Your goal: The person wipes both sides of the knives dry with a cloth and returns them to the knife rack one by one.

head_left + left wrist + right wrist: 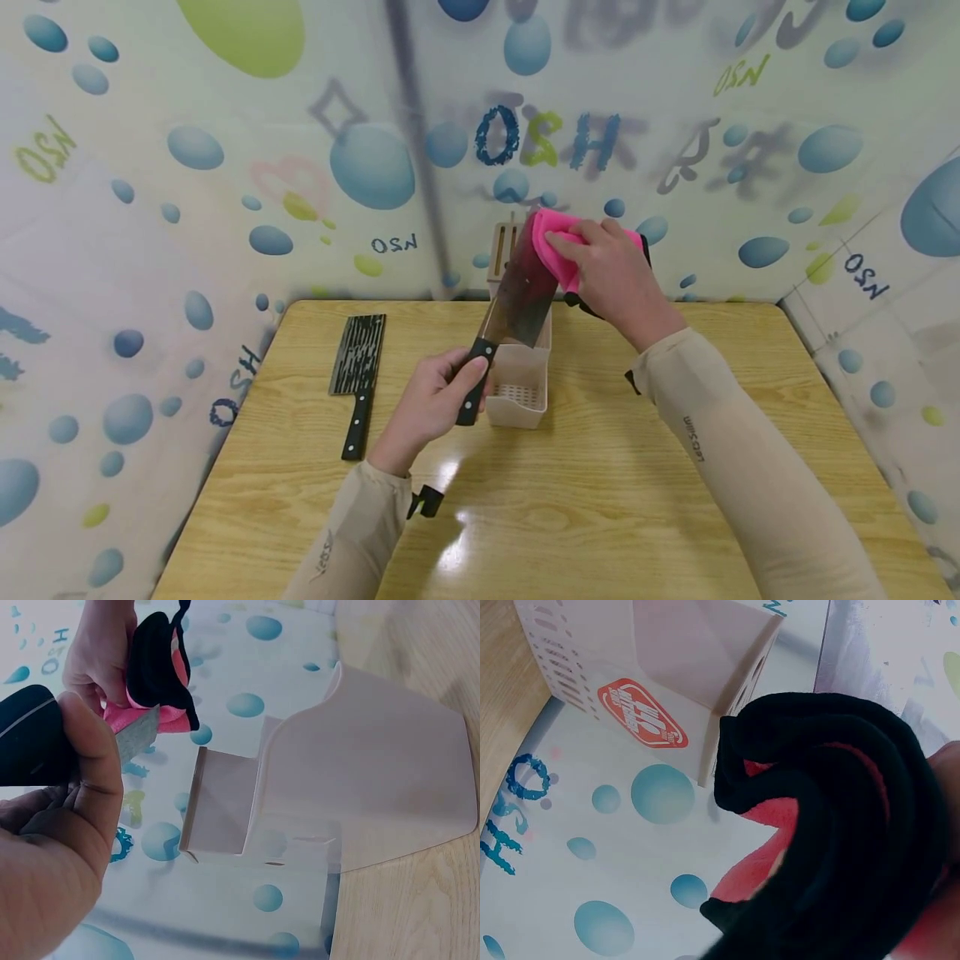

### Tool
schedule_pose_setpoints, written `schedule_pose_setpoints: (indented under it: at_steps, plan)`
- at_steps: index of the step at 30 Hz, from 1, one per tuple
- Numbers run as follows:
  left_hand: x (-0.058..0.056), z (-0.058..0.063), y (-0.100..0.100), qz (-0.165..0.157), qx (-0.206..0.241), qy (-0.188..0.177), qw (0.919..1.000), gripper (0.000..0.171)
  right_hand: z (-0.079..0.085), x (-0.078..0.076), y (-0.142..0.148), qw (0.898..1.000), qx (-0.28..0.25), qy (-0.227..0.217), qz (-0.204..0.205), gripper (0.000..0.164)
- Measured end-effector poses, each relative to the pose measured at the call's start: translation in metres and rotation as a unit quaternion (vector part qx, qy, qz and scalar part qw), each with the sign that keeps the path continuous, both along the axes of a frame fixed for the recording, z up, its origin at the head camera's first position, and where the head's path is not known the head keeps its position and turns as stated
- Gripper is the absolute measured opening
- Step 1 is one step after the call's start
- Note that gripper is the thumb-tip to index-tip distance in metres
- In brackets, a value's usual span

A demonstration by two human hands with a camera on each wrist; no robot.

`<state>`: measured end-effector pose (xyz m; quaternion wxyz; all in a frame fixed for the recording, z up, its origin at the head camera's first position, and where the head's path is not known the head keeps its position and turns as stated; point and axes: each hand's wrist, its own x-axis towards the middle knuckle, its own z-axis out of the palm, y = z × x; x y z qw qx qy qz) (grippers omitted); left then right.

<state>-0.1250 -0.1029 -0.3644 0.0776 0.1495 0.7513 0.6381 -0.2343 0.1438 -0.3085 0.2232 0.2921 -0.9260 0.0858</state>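
My left hand (438,392) grips the black riveted handle of a broad cleaver (521,292), its blade tilted up and away to the right. My right hand (618,271) holds a pink cloth (555,242) with black edging, folded over the far end of the blade. In the right wrist view the bunched cloth (832,802) hides most of the fingers. Behind the blade stands a beige knife holder (519,379) with slots on top and a perforated lower compartment. The left wrist view shows the cleaver's handle (34,739) between thumb and fingers.
A second cleaver (358,383) with a black-and-silver patterned blade lies on the left of the wooden table (600,500), handle toward me. A wall covering (300,125) with blue and green dots rises right behind the table's far edge. The knife holder carries a red label (643,714).
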Motion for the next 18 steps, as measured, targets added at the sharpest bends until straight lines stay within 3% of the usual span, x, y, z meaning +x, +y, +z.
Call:
schedule_pose_setpoints:
  at_steps: [5,18]
  plan:
    - [-0.006,-0.013,-0.001,-0.001,0.004,0.001,1.0,0.025,-0.001,-0.001,0.0,1.0,0.006,0.001,-0.006,0.048]
    - [-0.006,-0.017,-0.002,-0.008,0.009,0.017,0.9998,0.03,0.0,-0.003,0.0,1.0,0.011,-0.015,-0.007,0.048]
